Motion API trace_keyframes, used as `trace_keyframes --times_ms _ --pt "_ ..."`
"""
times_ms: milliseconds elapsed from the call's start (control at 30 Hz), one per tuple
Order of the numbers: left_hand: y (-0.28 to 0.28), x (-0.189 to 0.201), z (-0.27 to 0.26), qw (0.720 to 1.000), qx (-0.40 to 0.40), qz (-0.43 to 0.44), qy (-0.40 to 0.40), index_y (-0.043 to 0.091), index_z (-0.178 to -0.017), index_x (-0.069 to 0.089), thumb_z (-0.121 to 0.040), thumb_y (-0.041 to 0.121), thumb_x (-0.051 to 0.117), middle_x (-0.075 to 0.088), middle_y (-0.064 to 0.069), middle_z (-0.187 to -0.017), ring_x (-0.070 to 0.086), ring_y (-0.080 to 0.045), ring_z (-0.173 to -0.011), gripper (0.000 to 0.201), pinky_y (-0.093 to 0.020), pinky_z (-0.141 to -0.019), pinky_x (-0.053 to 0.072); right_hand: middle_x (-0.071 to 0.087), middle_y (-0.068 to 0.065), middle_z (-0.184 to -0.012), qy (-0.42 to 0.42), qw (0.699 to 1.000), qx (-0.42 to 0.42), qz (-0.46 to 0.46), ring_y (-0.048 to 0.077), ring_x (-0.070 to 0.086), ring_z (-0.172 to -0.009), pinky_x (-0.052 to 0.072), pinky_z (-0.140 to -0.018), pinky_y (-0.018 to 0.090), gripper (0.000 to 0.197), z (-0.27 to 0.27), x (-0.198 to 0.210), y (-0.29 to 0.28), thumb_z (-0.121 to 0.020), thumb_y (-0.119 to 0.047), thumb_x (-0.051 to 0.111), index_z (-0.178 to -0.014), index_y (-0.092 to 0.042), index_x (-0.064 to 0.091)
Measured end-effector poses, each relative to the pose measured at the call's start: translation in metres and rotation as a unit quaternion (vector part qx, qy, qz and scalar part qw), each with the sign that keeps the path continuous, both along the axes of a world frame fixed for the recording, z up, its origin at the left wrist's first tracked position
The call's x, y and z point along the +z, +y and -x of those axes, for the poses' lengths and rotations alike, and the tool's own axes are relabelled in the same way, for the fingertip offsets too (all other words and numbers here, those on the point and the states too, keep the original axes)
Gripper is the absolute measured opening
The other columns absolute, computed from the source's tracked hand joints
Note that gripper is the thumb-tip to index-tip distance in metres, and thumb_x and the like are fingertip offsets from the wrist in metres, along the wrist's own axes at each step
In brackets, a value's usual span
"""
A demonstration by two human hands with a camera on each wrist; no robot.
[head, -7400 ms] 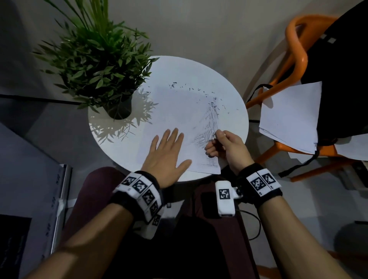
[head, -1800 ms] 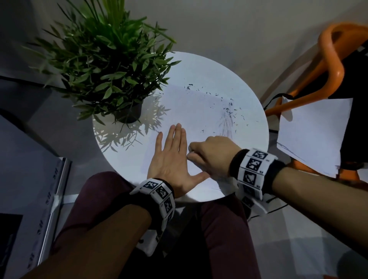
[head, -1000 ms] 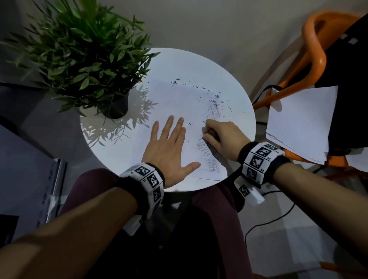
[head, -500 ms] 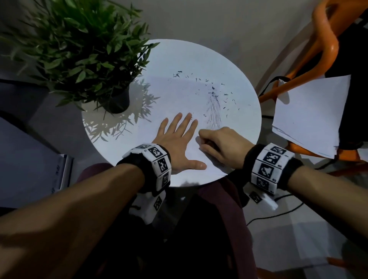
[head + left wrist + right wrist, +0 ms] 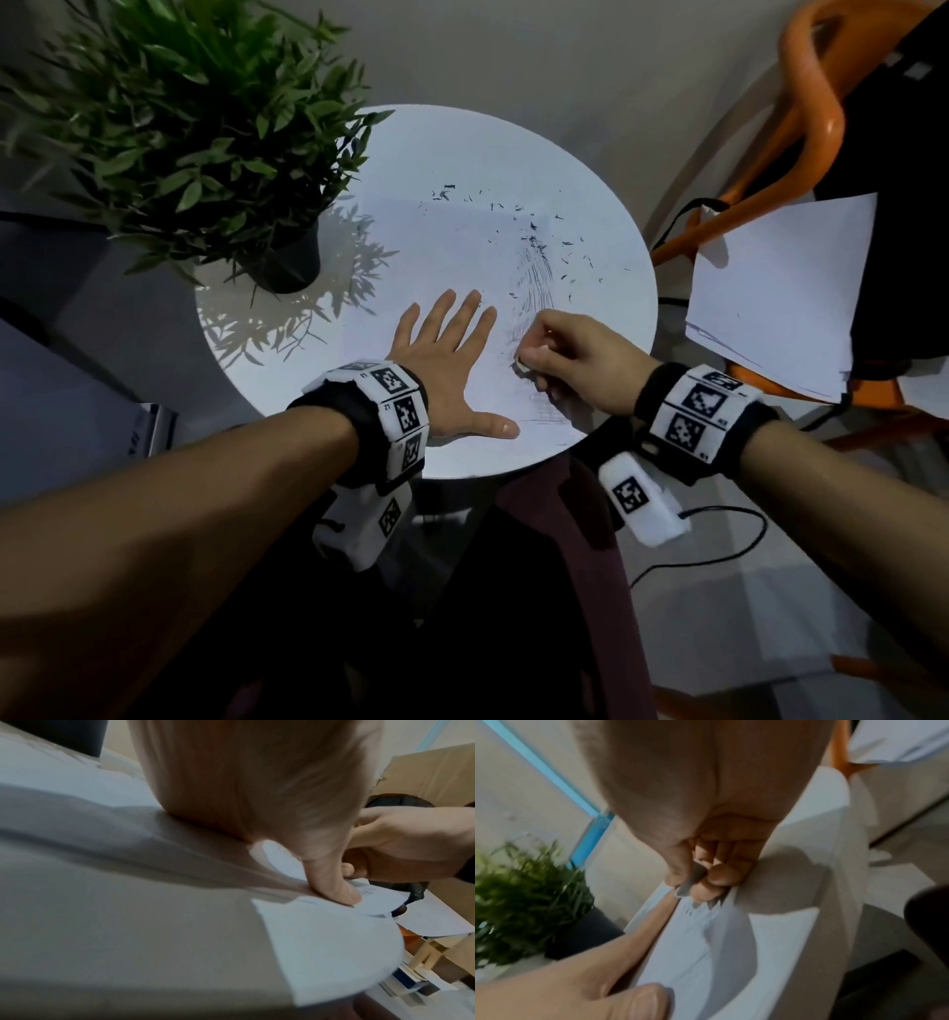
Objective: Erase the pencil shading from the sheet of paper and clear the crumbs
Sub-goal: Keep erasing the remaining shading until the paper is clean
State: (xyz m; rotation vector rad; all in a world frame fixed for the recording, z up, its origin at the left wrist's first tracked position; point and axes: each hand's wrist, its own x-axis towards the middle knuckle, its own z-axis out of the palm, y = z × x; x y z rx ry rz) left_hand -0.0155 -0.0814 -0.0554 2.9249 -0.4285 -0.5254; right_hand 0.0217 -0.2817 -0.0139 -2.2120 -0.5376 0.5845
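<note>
Left hand (image 5: 445, 354) lies flat, fingers (image 5: 464, 313) straight and spread, pressing the sheet of paper (image 5: 452, 246) onto the round white table (image 5: 267, 370). Right hand (image 5: 580, 360) has fingers curled, pinching a small white eraser (image 5: 525, 363) against the sheet's near right part. Pencil shading (image 5: 534, 288) shows just beyond the eraser. Dark crumbs (image 5: 529, 234) lie scattered over the sheet's far half. Potted plant (image 5: 205, 133) stands at the table's left.
</note>
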Motion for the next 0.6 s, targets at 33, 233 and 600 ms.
trace_keyframes --times_ms 33,233,600 --pt "0.0 0.0 0.0 1.0 0.0 -0.001 0.0 0.025 -0.152 -0.028 -0.063 0.099 0.035 -0.036 0.002 -0.159 -0.033 -0.022 -0.146 0.132 -0.052 -0.119 -0.018 0.063 0.0 -0.066 0.04 0.997 -0.044 -0.046 0.013 0.056 -0.055 0.048 -0.056 0.026 0.012 0.001 -0.001 0.0 -0.099 -0.014 0.055 -0.091 -0.006 0.056" --pt "0.0 0.009 -0.003 0.999 -0.019 -0.043 -0.006 0.021 -0.155 -0.022 -0.062 0.1 0.036 -0.029 -0.002 -0.162 -0.025 -0.026 -0.15 0.135 -0.053 -0.122 -0.007 0.061 0.006 -0.066 0.055 0.992 -0.085 -0.07 0.018 0.055 -0.054 0.049 -0.055 0.034 0.012 0.004 -0.009 -0.002 -0.1 -0.015 0.055 -0.093 -0.005 0.057" --pt "0.007 0.005 -0.011 0.998 -0.044 -0.039 -0.002 0.034 -0.15 -0.031 -0.059 0.101 0.036 -0.039 -0.004 -0.157 -0.037 -0.029 -0.144 0.131 -0.055 -0.117 -0.019 0.062 -0.003 -0.07 -0.06 0.997 -0.019 0.051 0.01 0.059 -0.059 0.049 -0.061 0.023 0.008 -0.012 0.01 0.005 -0.094 -0.02 0.064 -0.093 -0.013 0.063"
